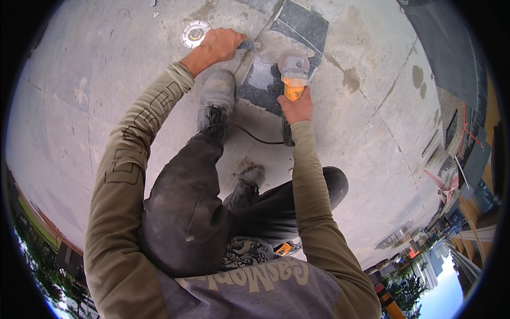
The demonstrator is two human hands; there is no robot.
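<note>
My left hand (220,45) is closed around a dark slim tool (248,45), perhaps a spanner, beside a silver cutting disc (191,35) with a central fitting. My right hand (296,108) grips an orange-and-grey angle grinder (294,84) with a round guard at its head. The grinder is over a piece of dark tile (256,98), and its black cord (256,137) curves across the floor toward my boot (217,94).
I sit on a pale, dusty paved floor (377,69) with both legs bent or stretched ahead. Another dark tile piece (303,26) lies at the top. Dark sheets, pale boards and red cord (465,127) crowd the right edge. Trees show at the lower rim.
</note>
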